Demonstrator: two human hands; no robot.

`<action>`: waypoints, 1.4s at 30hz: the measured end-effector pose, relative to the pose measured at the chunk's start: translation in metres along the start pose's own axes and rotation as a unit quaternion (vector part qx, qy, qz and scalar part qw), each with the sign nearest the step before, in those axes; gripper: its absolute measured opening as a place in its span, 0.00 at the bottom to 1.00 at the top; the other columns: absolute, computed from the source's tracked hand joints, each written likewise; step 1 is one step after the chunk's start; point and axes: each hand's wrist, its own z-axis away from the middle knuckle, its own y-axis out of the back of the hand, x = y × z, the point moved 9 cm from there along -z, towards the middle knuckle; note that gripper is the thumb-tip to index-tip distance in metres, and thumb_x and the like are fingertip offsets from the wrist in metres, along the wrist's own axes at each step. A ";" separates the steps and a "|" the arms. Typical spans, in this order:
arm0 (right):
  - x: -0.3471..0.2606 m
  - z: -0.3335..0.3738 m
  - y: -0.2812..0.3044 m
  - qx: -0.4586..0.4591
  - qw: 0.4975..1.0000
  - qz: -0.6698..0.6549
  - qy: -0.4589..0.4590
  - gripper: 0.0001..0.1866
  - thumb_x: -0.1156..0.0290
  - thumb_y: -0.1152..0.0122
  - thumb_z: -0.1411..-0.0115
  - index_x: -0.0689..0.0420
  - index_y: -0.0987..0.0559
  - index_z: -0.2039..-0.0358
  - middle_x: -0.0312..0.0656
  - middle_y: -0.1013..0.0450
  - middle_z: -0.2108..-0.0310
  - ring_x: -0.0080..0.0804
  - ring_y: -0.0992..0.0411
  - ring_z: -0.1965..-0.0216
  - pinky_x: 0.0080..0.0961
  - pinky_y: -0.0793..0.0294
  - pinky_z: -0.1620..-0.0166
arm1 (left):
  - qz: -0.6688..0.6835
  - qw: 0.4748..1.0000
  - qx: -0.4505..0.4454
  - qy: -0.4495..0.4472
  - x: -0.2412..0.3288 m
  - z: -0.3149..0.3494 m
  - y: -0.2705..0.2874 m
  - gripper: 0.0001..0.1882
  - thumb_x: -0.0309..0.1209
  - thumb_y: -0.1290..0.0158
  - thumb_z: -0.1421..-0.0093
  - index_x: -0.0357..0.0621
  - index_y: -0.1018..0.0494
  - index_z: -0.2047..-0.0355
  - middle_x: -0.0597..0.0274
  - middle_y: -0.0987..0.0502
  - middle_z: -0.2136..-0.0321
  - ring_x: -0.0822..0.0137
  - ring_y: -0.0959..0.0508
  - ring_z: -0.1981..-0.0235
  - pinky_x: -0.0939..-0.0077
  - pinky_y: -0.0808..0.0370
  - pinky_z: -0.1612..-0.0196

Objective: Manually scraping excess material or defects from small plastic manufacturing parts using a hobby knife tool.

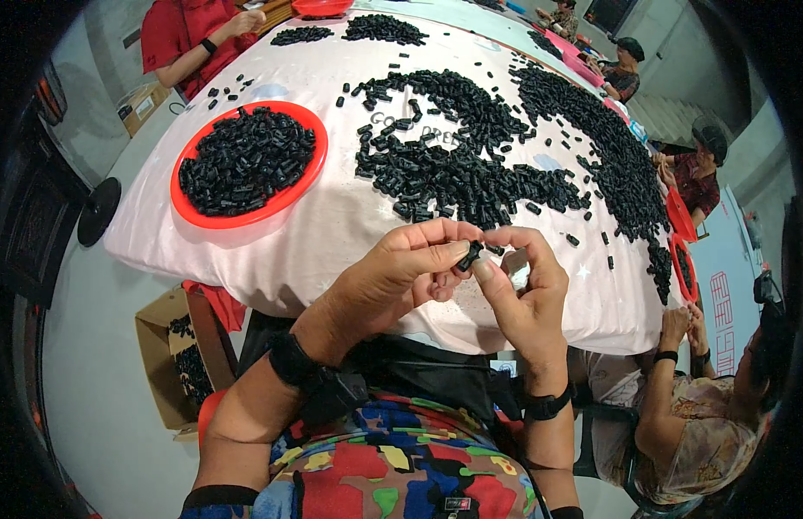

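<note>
- Just now holding a small black part point(470, 255) up in front of the body, over the near side of a pink tablecloth point(146, 233), between the left hand point(397, 264) and the right hand point(540, 294).
- Pointing aslant, with long axis running from lower left to upper right; cannot tell front end from back, because of the covering fingertips.
- Pinching the part with left thumb and forefinger, tips nearly together around it, with the other left fingers curled beneath.
- Pressing the right thumb tip to the part's lower right side; arching the right forefinger above, close to the left forefinger's tip, with a gap left behind the two right tips. Cannot tell whether touching the part with that forefinger too.
- Showing a shiny greyish thing point(516, 268) within that right-hand gap, too unclear to name.
- Facing, just beyond the fingers, a loose heap of black parts point(471, 173), lying at many different angles on the cloth.
- Seeing to the left, well apart from both hands, a round red basin point(320, 149) full of similar parts, and lower down a cardboard box point(155, 359) with more inside.
</note>
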 end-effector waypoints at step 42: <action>0.003 -0.001 -0.012 -0.030 0.999 0.000 -0.024 0.17 0.60 0.33 0.47 0.62 0.22 0.68 0.42 0.23 0.80 0.27 0.22 0.77 0.19 0.27 0.76 | -0.051 0.998 -0.016 -0.034 0.001 -0.001 -0.006 0.17 0.31 0.56 0.34 0.34 0.33 0.49 0.63 0.25 0.62 0.78 0.27 0.65 0.82 0.29 0.60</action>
